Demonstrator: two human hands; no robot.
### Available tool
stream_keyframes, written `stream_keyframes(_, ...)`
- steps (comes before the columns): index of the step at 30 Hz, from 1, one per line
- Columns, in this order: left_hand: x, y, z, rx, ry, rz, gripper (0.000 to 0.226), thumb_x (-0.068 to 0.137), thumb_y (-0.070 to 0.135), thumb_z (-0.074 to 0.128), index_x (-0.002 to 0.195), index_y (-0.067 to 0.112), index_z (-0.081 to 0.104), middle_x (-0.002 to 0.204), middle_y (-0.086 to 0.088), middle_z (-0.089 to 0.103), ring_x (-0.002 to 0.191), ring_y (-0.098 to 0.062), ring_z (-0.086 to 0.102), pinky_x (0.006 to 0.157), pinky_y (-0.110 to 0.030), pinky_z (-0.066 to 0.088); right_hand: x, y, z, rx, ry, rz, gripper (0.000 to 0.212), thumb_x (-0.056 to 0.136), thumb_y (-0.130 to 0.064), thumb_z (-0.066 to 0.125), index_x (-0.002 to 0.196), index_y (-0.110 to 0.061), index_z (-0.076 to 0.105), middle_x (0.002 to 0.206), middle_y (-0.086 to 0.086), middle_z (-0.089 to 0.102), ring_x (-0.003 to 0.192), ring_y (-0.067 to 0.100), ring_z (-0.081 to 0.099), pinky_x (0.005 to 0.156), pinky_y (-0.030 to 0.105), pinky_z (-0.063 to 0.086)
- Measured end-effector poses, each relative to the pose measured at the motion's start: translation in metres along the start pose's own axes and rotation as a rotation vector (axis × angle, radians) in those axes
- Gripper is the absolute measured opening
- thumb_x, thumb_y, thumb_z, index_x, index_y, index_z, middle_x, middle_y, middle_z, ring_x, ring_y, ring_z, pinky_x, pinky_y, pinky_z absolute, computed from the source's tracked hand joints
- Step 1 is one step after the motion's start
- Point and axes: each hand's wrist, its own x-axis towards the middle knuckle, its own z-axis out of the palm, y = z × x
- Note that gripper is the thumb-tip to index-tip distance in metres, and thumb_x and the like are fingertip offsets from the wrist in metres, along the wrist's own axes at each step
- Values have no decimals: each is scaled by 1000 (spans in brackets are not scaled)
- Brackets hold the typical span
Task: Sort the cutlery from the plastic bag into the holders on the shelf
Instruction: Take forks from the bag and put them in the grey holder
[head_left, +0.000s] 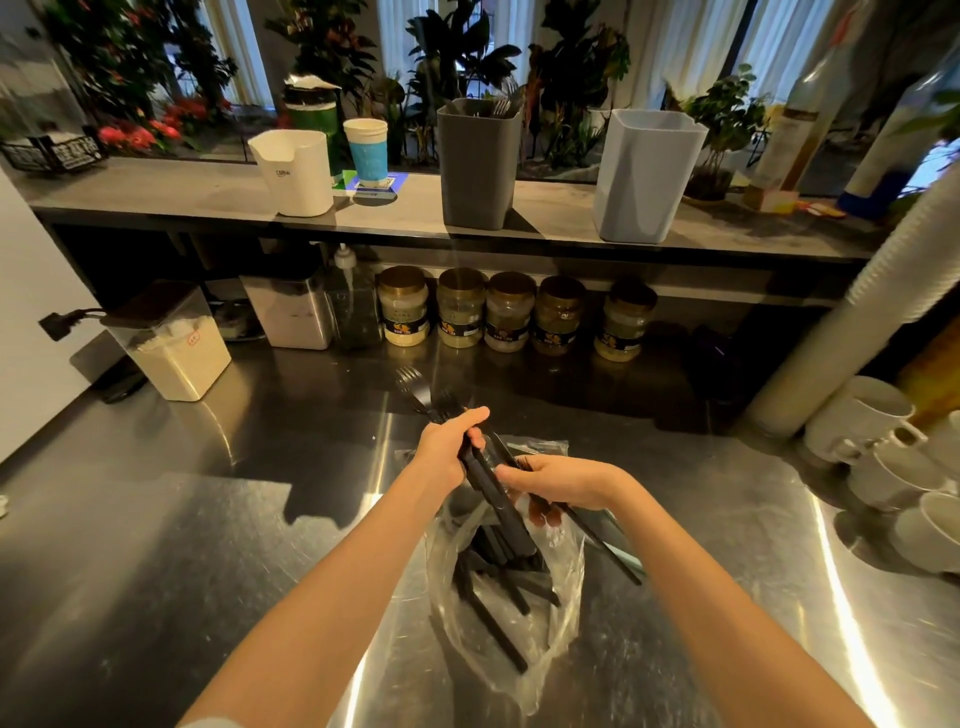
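Above the plastic bag (519, 623), the left hand (447, 447) is gripping black forks (415, 389); the right hand (561, 480) is pinching 1 black piece (597, 540).

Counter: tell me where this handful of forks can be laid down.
Bare counter left of the plastic bag, in front of the powder container; a narrower strip between bag and white cups. Crowded along the back by the jars.

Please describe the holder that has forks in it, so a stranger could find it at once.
On the grey shelf above the steel counter stand three holders. Take the middle one, the dark grey holder. It is darker than the white holder on its left and the pale blue holder on its right, and only it shows fork tines.
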Motion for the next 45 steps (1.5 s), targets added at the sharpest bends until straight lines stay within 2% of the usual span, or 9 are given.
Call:
stream_keyframes(2, 1, 3, 1, -3, 2, 34, 15, 85, 0, 63, 91, 7, 51, 56, -1, 45, 36, -8, 43, 38, -18, 40, 2, 3, -4, 81, -6, -13, 45, 100, -48, 28, 122, -16, 50, 118, 10, 61, 88, 18, 61, 83, 33, 53)
stream_keyframes(6, -5, 10, 7, 128, -59, 130, 12, 86, 0, 56, 80, 9, 52, 56, 1, 42, 37, -8, 37, 40, -19, 35, 6, 6, -18, 560, 276, -74, 56, 101, -46, 22, 132, -7, 46, 102, 9, 63, 83, 19, 64, 75, 34, 54)
stream_keyframes(8, -13, 10, 14, 174, -149, 170, 10, 88, 0, 56, 87, 10, 57, 56, 2, 45, 37, -7, 37, 39, -19, 35, 9, 1, -27, 674, 400, -98, 57, 101, -46, 19, 133, -9, 48, 116, 10, 62, 103, 25, 61, 88, 40, 49)
stream_keyframes(18, -31, 1, 33, 432, -375, 248, 10, 88, 10, 65, 83, 16, 58, 55, 8, 53, 44, -7, 39, 44, -20, 36, 19, -49, -35, 629, 558, -110, 56, 102, -47, 18, 145, -17, 36, 150, 11, 33, 135, 28, 37, 108, 38, 35)
stream_keyframes(30, -28, 0, 27, 486, -257, 248, 12, 85, 7, 68, 91, 7, 58, 62, 0, 51, 47, -10, 40, 44, -22, 37, 31, -31, -19, 846, 405, -141, 78, 88, -67, 40, 149, -28, 11, 145, 6, 37, 105, 30, 56, 59, 33, 52)
stream_keyframes(34, -29, 3, 27, 390, -242, 253, 9, 86, 7, 67, 87, 12, 59, 59, 3, 59, 46, -8, 46, 47, -22, 41, 20, -22, -13, 834, 441, -208, 76, 90, -53, 49, 149, -26, 10, 138, 7, 42, 95, 21, 59, 79, 35, 54)
stream_keyframes(37, -24, 8, 26, 374, -155, 266, 13, 82, 12, 71, 87, 12, 59, 64, -1, 61, 56, -12, 58, 60, -30, 50, 10, -8, -1, 750, 218, -170, 70, 87, -43, 58, 144, -25, 22, 118, 4, 58, 97, 18, 64, 72, 31, 56)
stream_keyframes(40, -25, 10, 28, 455, -168, 275, 16, 82, 14, 72, 79, 11, 56, 51, -1, 50, 48, -12, 51, 61, -28, 46, 15, 0, 10, 776, 36, -178, 74, 82, -22, 71, 142, -23, 27, 129, 12, 57, 108, 28, 63, 88, 40, 54)
stream_keyframes(45, -26, 14, 27, 422, -171, 147, 16, 80, 18, 74, 86, 13, 61, 51, 0, 48, 50, -13, 48, 62, -29, 46, 23, -5, 18, 766, 94, -149, 53, 84, -12, 69, 131, -15, 46, 110, 9, 64, 89, 19, 66, 72, 30, 53)
